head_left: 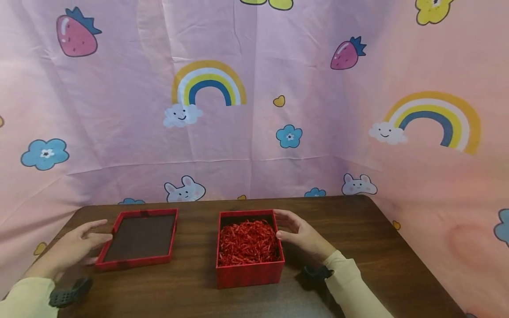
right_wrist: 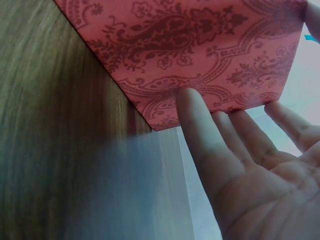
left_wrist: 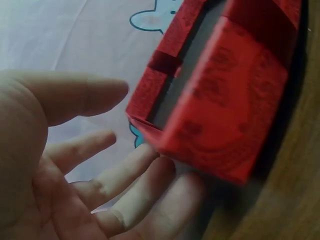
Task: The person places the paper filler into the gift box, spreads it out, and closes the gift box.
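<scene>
A red box (head_left: 250, 274) stands on the table, filled with shredded red paper (head_left: 248, 243). My right hand (head_left: 300, 234) is at the box's right side. In the right wrist view, its straight fingers (right_wrist: 200, 130) lie along the patterned red wall. To the left, a shallow red box lid (head_left: 135, 263) lies with its dark inside facing up. My left hand (head_left: 71, 247) is beside the lid's left edge with fingers loosely spread. The left wrist view shows its fingertips (left_wrist: 162, 167) close to the lid's corner; whether they touch cannot be told.
The brown wooden table (head_left: 191, 282) ends at a pink and lilac cloth (head_left: 131, 132) hung behind and at the sides. A dark wrist strap (head_left: 71, 293) is on the left wrist, another strap (head_left: 316, 273) on the right.
</scene>
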Demonstrator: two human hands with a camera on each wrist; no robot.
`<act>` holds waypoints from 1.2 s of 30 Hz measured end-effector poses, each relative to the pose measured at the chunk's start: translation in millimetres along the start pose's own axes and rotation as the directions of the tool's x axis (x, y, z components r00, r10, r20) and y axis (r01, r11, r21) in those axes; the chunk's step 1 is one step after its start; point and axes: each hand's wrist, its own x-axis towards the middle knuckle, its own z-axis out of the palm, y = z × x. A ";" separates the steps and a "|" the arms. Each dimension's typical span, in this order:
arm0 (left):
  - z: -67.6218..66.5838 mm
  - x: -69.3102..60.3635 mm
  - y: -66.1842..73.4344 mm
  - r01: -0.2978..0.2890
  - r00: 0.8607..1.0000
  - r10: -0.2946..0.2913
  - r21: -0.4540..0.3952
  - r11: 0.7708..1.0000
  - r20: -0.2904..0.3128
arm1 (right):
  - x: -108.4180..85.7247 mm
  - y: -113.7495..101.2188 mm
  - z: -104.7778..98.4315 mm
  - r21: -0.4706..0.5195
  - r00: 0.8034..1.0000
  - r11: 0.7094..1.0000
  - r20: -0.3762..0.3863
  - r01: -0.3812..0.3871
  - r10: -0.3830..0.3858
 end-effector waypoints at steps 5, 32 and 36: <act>5.1 3.7 -7.8 0.037 0.999 -0.036 -0.019 0.999 0.040 | 0.8 -2.0 -0.4 -0.004 1.000 1.000 -0.001 -0.003 0.003; 20.0 10.5 47.5 -0.150 0.988 0.138 -0.204 0.968 -0.070 | 2.7 -0.8 0.6 -0.012 1.000 1.000 0.004 -0.015 0.015; 30.3 11.7 74.4 -0.162 0.986 0.152 -0.217 0.963 -0.063 | 0.3 -2.9 -0.1 -0.037 1.000 0.999 0.003 -0.020 0.020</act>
